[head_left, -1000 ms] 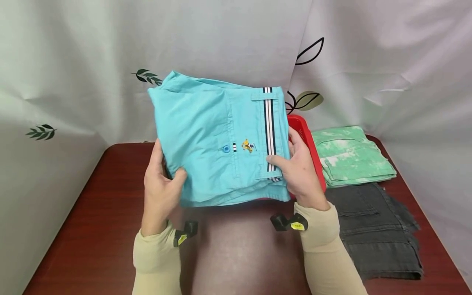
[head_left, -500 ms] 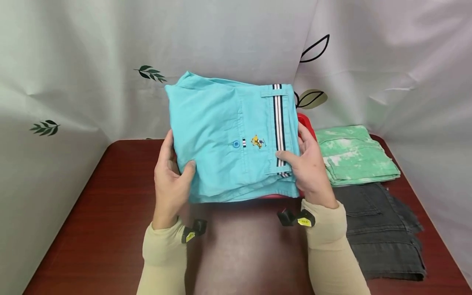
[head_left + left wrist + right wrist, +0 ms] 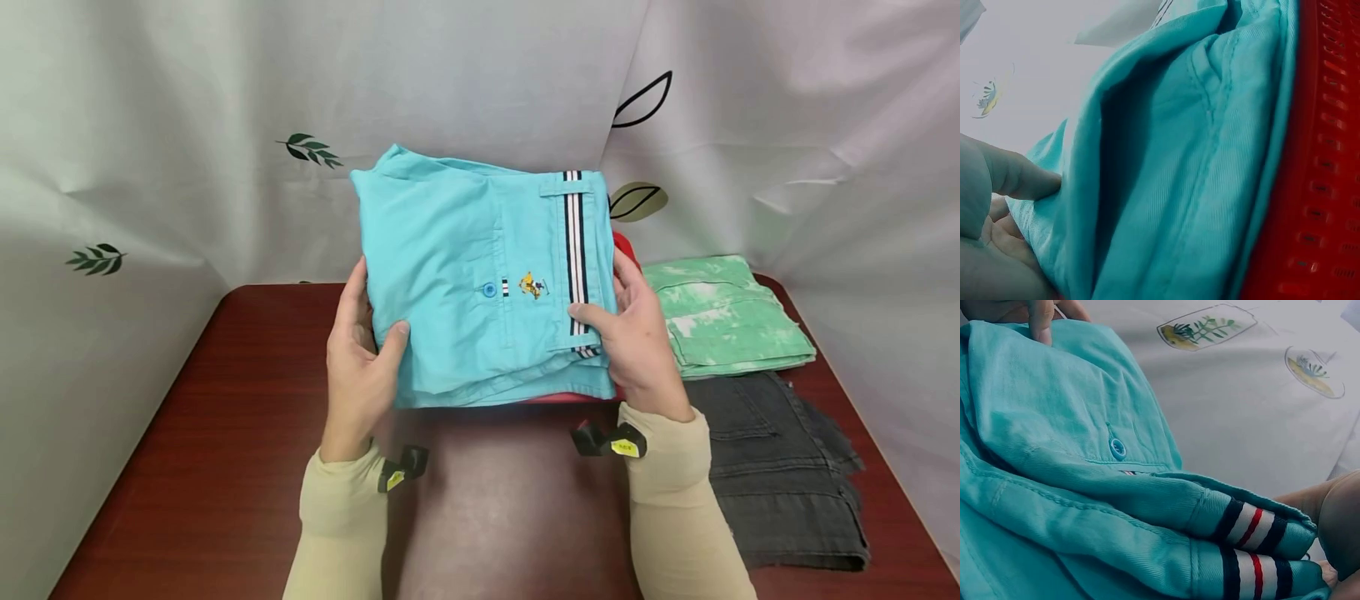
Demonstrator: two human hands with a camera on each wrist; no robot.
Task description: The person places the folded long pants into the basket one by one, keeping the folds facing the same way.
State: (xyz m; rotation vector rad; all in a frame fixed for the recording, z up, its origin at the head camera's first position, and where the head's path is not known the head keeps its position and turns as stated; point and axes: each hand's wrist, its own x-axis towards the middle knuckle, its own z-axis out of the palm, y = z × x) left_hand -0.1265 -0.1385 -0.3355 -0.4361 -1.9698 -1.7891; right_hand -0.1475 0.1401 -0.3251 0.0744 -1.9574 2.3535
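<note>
A bundle of folded turquoise pants [image 3: 450, 275] is held up in front of me, with a striped waistband at its right side and a buttoned pocket. My left hand [image 3: 362, 362] grips its left edge, thumb on top and the other fingers mostly hidden beneath. At the waistband end, my right hand [image 3: 641, 337] pinches the fold with its thumb across the stripes. Behind and below the pants is a red basket [image 3: 626, 245], largely covered by them; its slotted wall [image 3: 1322, 187] shows close beside the cloth in the left wrist view.
Green-and-white mottled folded garment [image 3: 738, 317] lies to the right of the basket. Nearer to me is a folded dark grey garment [image 3: 780, 475] with frayed edges. Both lie on the reddish-brown table [image 3: 225, 433]. White patterned curtains [image 3: 480, 75] stand behind and at the sides.
Both hands have shifted to the right with the pants and now cover more of the red basket. The grip looks the same. The other garments have stayed in place.
</note>
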